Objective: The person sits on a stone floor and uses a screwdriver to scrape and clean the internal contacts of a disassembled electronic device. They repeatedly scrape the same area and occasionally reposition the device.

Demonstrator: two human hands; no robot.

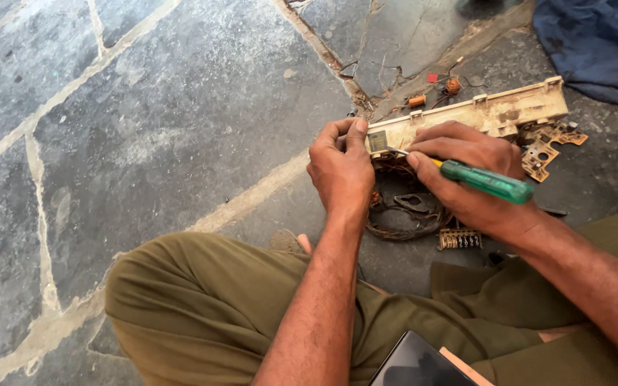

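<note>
My left hand (340, 170) grips the near left end of a long cream plastic casing (498, 112), thumb and fingers pinching beside a small dark chip fitted in it. My right hand (466, 171) holds a screwdriver with a green translucent handle (488, 181); its metal tip touches the casing's left end next to the chip. A tangle of brown wires (409, 221) lies under both hands on the stone floor.
A brown circuit board piece (546, 150) lies at the casing's right. Small orange coils (434, 91) sit beyond it, a ridged connector block (459, 239) below. Blue cloth (599, 43) is at top right. My olive trouser legs (202, 307) and a dark phone (416, 364) fill the bottom.
</note>
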